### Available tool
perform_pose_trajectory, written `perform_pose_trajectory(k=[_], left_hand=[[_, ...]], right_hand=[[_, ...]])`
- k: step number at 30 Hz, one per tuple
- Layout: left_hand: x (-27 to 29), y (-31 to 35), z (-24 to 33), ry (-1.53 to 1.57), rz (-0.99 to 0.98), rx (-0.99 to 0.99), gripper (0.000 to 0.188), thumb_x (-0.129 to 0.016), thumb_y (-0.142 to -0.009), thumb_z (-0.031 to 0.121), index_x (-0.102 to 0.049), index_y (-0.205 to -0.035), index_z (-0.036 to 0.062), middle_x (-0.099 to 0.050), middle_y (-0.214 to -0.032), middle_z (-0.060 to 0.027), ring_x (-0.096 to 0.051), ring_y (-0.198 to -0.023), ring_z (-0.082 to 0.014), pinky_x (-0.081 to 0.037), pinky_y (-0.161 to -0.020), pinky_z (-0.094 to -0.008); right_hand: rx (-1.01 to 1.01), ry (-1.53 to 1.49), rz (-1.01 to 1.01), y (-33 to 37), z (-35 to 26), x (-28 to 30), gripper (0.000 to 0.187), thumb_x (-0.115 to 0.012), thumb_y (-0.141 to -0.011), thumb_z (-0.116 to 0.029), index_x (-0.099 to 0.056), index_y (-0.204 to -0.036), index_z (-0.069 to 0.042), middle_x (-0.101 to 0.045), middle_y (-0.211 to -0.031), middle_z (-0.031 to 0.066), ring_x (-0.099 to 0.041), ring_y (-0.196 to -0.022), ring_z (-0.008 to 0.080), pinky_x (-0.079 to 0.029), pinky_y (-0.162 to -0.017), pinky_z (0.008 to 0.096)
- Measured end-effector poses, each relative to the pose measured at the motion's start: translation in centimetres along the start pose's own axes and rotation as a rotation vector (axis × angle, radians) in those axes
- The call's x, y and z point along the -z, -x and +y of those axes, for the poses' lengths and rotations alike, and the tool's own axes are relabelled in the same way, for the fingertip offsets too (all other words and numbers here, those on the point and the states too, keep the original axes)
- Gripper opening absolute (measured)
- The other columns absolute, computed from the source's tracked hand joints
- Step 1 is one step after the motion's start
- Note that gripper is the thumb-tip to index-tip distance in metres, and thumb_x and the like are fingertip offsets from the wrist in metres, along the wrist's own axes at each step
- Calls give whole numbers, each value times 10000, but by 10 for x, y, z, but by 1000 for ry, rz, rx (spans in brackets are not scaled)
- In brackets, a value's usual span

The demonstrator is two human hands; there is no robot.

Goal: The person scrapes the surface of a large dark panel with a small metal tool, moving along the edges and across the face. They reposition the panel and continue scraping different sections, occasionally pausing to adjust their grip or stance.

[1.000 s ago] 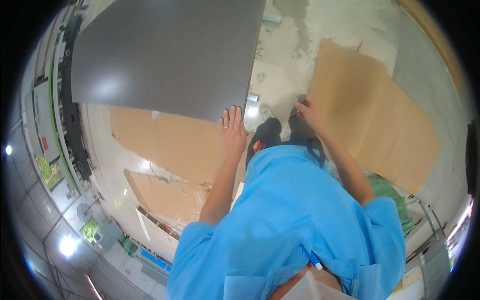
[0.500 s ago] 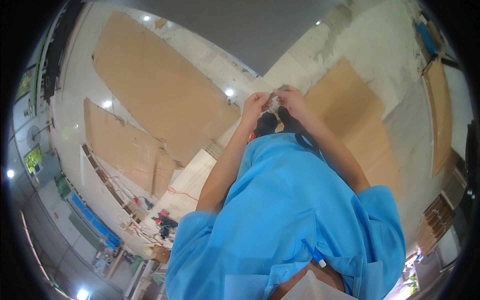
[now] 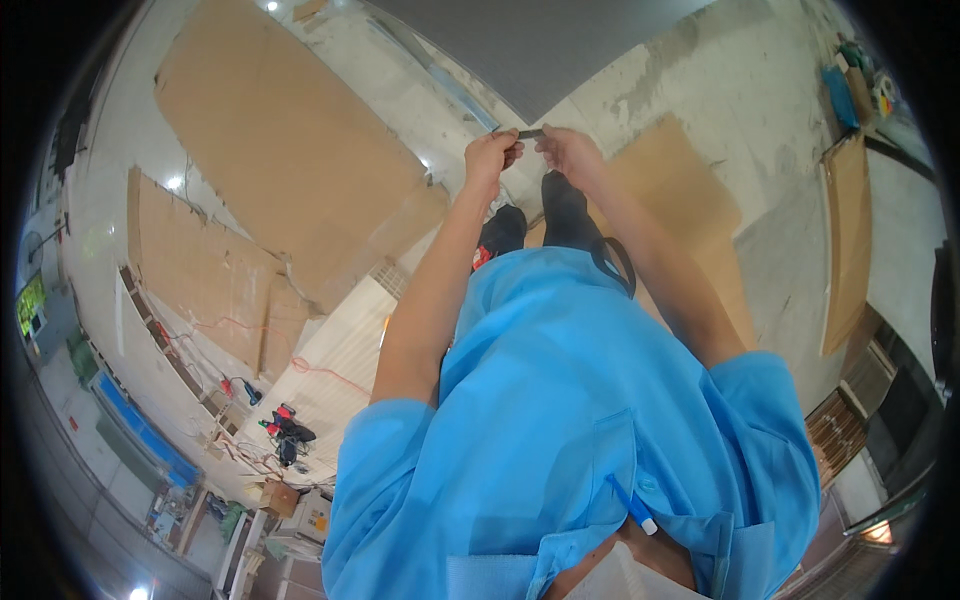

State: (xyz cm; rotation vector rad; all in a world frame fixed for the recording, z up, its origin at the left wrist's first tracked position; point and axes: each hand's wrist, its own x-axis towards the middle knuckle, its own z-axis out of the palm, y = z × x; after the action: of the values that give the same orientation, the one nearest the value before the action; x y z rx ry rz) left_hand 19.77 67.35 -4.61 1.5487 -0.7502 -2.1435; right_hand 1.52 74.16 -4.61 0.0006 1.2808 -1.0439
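Between my two hands is a small dark strip (image 3: 530, 133), held level by its ends. My left hand (image 3: 488, 158) is closed on its left end, fingertips pinched together. The fingers of my right hand (image 3: 572, 155) pinch its right end. What the strip is made of is too small to tell. Both hands are out in front of me, just short of the near corner of a large dark grey panel (image 3: 530, 70). A thin metal-looking strip (image 3: 462, 95) lies along the panel's left side, close to my left hand.
Cardboard sheets (image 3: 290, 150) cover the floor on the left, with another sheet (image 3: 670, 185) to the right. A pale ribbed board (image 3: 330, 365) bears a red cord (image 3: 325, 372) and black-and-red tools (image 3: 288, 430). My dark-clad leg (image 3: 566, 212) is below my hands.
Both hands have moved forward and slightly left, closer to the panel's corner. The dark strip now shows more plainly between them. My right leg has come forward.
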Motion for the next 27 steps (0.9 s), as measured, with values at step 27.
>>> perform_pose_trajectory(k=[27], left_hand=[[-28, 48, 101, -138, -98, -369, 199, -715, -1060, 203, -759, -1053, 8, -754, -935, -51, -696, -877, -153, -544, -857, -319]], right_hand=[[476, 144, -47, 60, -74, -50, 238, -737, -1047, -258, -731, -983, -29, -709, -829, 58, -596, -704, 121, -471, -666, 294]])
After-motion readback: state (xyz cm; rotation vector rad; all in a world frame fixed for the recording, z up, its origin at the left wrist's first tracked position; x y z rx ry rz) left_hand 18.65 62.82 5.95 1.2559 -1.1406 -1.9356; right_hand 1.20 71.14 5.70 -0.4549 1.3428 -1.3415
